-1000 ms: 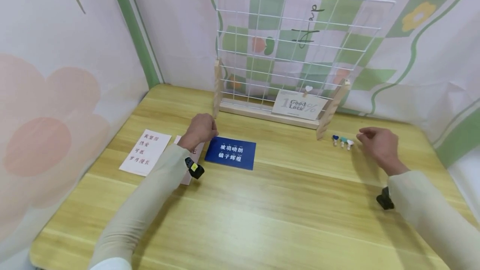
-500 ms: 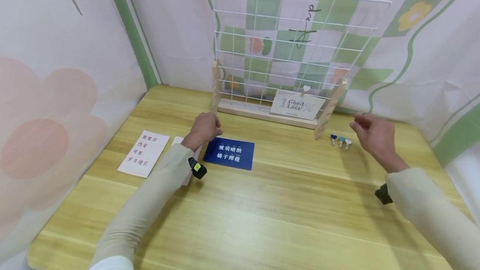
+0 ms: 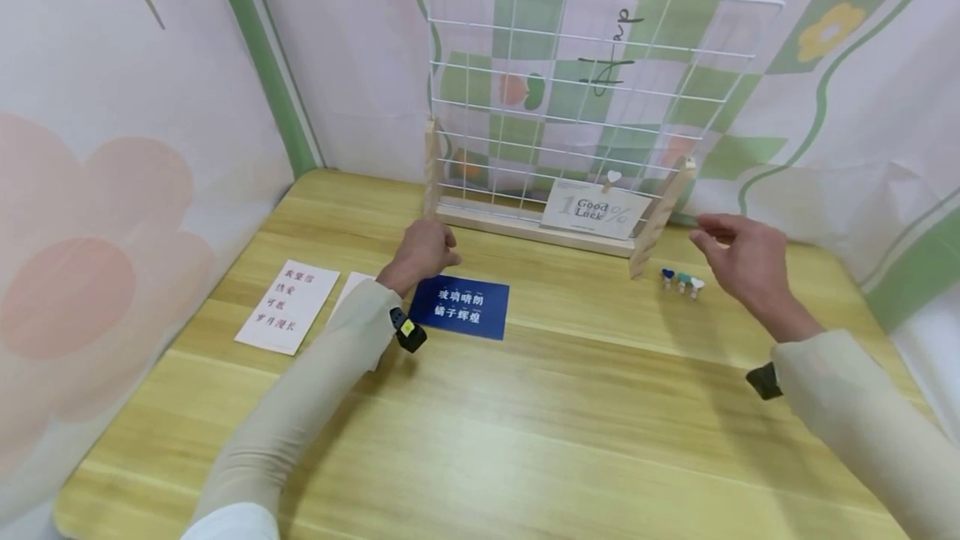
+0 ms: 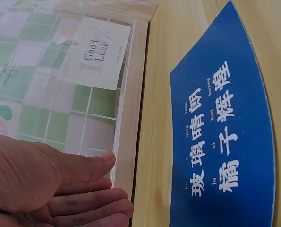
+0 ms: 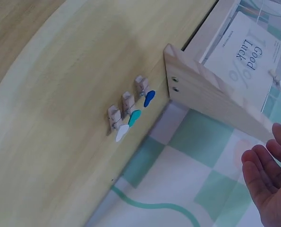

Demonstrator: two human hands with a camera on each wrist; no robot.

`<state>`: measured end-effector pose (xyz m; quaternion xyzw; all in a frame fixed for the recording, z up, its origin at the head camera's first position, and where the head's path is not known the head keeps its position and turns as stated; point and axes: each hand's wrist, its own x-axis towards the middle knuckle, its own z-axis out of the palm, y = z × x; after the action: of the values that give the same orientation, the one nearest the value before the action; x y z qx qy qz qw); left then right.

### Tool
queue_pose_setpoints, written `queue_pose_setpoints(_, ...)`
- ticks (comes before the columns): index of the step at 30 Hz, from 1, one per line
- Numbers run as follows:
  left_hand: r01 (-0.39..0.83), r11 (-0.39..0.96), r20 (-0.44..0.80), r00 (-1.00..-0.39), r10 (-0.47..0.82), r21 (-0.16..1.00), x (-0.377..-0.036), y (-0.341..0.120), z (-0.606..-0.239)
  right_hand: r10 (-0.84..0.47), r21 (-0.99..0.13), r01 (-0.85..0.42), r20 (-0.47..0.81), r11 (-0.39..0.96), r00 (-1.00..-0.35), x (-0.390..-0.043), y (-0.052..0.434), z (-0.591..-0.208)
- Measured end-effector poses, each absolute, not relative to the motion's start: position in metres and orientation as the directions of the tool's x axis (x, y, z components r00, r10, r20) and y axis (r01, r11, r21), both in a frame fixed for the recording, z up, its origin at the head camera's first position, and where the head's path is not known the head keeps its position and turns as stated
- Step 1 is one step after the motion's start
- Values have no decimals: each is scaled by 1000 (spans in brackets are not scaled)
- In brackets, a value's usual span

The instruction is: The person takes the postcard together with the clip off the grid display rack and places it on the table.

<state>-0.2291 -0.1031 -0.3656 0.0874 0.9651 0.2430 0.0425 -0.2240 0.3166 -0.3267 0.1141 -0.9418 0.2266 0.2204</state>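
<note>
Now, going left to right: a white card (image 3: pixel 288 307) with red characters lies flat near the surface's left edge, a second white card (image 3: pixel 347 290) beside it, mostly hidden under the left sleeve. Left hand (image 3: pixel 423 250) hovers empty, fingers straight and relaxed, at the left wooden foot (image 3: pixel 431 169) of the grid stand (image 3: pixel 592 82), just past the far edge of the blue card (image 3: pixel 461 307). Blue card lies flat mid-surface, long axis running left-right, roughly parallel to the stand's base rail (image 3: pixel 536 230); text reads upright toward the person, top edge toward the stand.

Stand sits toward the far edge, upright, wide axis left-right, a "Good Luck" card (image 3: pixel 596 210) clipped to a low wire by a small heart clip (image 3: pixel 612 180). Right hand (image 3: pixel 738 255) hovers empty, fingers loosely spread, near the right wooden foot (image 3: pixel 663 213). Three mini clips (image 3: pixel 682 282) (blue, teal, white) lie in a row on the surface just beside that foot, hearts pointing toward the far edge.

Risks, as a judgement: either hand bumps a foot and the light stand skews or tips; a jolt shakes the clipped card loose; the right hand or sleeve sweeps the clips out of line; the left sleeve drags the half-covered white card.
</note>
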Motion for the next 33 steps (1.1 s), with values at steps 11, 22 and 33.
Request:
queue_pose_setpoints(11, 121, 854, -45, -985, 166, 507, -230, -97, -365, -130, -380, -299, 411, 875, -902, -222, 303, -317)
queue_pose_setpoints(22, 159, 863, 1, -984, 181, 479, -239, -80, -368, -132, -396, -303, 404, 867, -905, -224, 277, -313)
queue_pose_setpoints(33, 181, 865, 29, -981, 190, 467, -245, -72, -364, -161, -395, -325, 395, 859, -905, -229, 265, -314)
